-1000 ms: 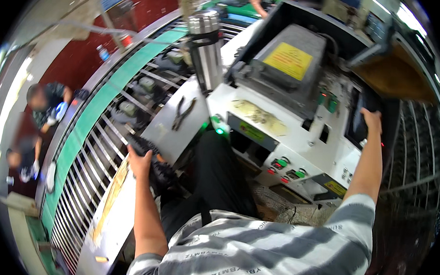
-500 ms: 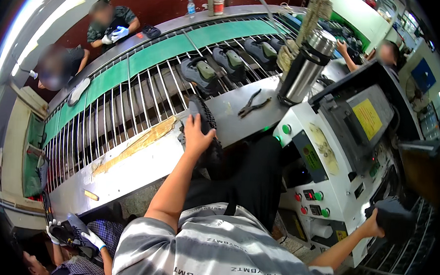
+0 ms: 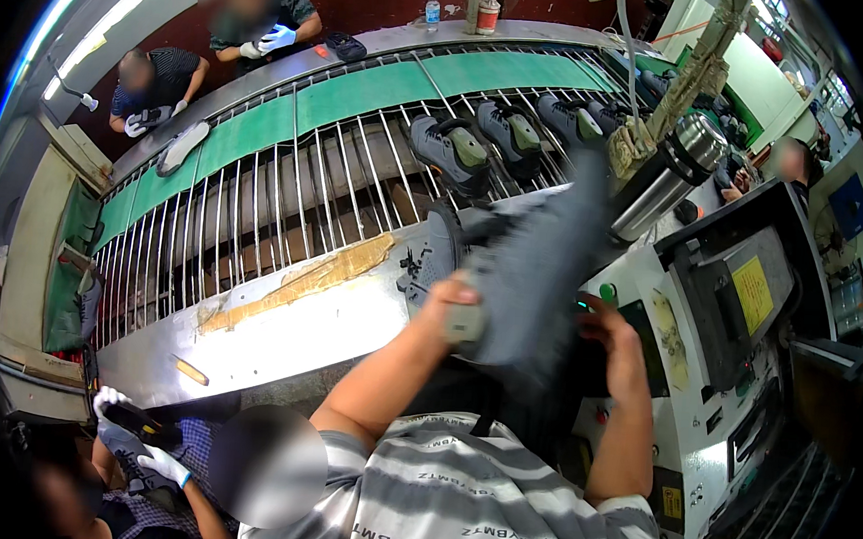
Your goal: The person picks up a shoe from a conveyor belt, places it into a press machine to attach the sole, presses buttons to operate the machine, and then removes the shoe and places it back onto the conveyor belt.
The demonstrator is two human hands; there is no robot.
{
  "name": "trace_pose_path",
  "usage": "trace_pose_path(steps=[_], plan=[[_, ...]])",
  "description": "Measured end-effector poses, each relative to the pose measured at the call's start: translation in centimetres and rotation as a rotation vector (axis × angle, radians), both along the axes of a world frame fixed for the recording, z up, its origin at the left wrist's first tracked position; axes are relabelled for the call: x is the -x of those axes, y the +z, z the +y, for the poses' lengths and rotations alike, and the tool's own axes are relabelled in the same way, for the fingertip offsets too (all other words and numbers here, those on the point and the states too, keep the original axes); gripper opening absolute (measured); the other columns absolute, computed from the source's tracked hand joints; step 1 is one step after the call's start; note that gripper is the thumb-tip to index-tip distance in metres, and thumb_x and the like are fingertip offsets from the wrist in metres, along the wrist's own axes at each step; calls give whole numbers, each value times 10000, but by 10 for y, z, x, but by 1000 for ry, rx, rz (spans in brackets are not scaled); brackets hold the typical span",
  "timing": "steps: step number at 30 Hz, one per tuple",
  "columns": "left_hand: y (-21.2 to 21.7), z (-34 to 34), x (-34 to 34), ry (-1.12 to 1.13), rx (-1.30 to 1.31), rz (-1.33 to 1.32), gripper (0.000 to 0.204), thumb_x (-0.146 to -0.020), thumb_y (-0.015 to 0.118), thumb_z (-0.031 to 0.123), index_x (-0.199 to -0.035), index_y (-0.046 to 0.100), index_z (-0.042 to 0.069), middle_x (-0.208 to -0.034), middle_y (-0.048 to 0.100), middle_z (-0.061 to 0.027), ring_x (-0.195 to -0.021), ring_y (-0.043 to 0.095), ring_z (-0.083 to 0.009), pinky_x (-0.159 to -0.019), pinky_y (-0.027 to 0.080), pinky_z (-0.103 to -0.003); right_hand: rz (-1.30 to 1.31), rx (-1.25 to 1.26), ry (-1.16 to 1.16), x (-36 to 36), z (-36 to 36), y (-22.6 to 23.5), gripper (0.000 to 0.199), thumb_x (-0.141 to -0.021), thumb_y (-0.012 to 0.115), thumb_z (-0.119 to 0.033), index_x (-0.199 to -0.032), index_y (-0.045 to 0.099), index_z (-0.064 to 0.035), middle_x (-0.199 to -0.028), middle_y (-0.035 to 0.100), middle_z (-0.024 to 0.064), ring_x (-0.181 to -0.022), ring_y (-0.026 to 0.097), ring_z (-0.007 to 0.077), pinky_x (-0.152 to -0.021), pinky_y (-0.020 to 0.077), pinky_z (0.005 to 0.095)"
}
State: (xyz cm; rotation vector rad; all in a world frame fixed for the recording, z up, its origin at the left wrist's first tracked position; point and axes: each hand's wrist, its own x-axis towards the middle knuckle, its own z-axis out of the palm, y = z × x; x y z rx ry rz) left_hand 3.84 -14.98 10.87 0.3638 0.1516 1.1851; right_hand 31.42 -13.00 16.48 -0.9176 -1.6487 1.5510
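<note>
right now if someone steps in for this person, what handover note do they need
Left hand: gripping the grey shoe by its lower end, holding it up in the air over the front edge of the steel bench.
Right hand: open, at the shoe's right side, in front of the white machine; contact with the shoe cannot be told.
Three more grey shoes lie on the green conveyor; a steel flask stands beside the machine.
Done: shoe is picked up. Left: it is not yet set down or on the machine.
</note>
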Motion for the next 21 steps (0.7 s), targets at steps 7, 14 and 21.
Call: trace_pose_path(steps=[7, 14, 21], plan=[[-87, 67, 221, 760, 331, 563, 280, -725, 601, 99, -987, 551, 16, -891, 612, -95, -790, 652, -249, -709, 579, -388, -317, 64, -43, 88, 41, -111, 862, -796, 748, -301, -1478, 285, -46, -1361, 480, 216, -1220, 495, 279, -1015, 389, 377], [-148, 188, 334, 704, 647, 1088, 649, -630, 679, 58, -1205, 410, -76, -1048, 555, -178, -872, 593, -295, -712, 509, -429, -113, 173, 132, 142, 35, -175, 1109, -672, 849, -268, -1480, 160, 53, -1512, 262, 238, -1417, 250, 299, -1146, 214, 373], [-156, 248, 281, 835, 685, 1702, 508, -552, 711, 82, -989, 538, -110, -912, 590, -165, -751, 591, -299, -613, 479, -402, -189, 269, 148, 144, 36, -166, 1055, -662, 819, -233, -1480, 209, 33, -1505, 297, 236, -1418, 268, 283, -1133, 242, 343]])
